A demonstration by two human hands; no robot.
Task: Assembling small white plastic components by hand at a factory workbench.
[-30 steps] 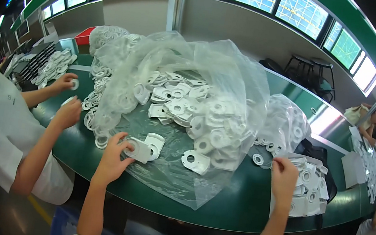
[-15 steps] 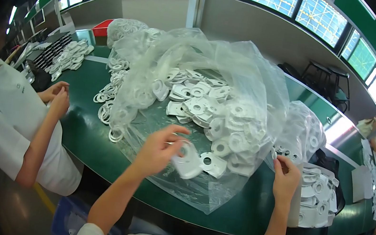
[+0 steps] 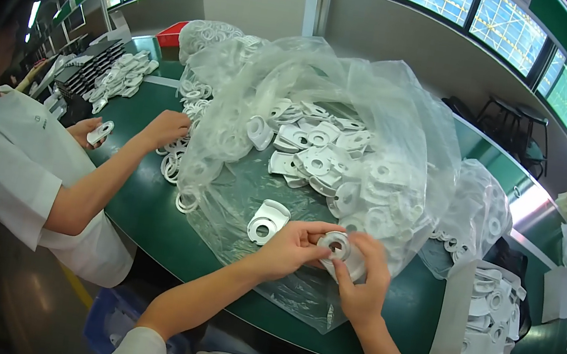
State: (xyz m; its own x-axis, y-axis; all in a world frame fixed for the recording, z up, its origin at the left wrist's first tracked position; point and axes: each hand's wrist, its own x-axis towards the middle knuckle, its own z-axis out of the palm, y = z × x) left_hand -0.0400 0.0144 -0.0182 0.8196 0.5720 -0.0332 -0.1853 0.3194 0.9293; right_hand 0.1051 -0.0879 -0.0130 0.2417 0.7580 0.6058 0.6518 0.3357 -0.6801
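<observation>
Both hands meet over the clear plastic bag (image 3: 296, 291) spread on the green table. Between them is a white plastic part (image 3: 353, 262) with a round hole and a pale ring around it. My left hand (image 3: 289, 252) pinches its left side with fingertips. My right hand (image 3: 365, 284) grips the right side, thumb at the ring. Fingers partly cover the part, so I cannot tell whether the ring is separate. Just left of my hands, a similar white part (image 3: 267, 222) lies on the bag. Beyond them, a pile of such parts (image 3: 318, 160) fills the bag's mouth.
White rings (image 3: 170, 165) lie left of the bag, where a co-worker's hand (image 3: 168, 129) reaches; their other hand holds a white part (image 3: 100, 132). At right stand a smaller bag of rings (image 3: 471, 210) and a box (image 3: 451, 313) of white parts. A blue bin (image 3: 104, 326) is below the table edge.
My right hand has come left from beside the smaller bag to meet my left hand at the white part. The co-worker has reached toward the rings. The view has shifted slightly.
</observation>
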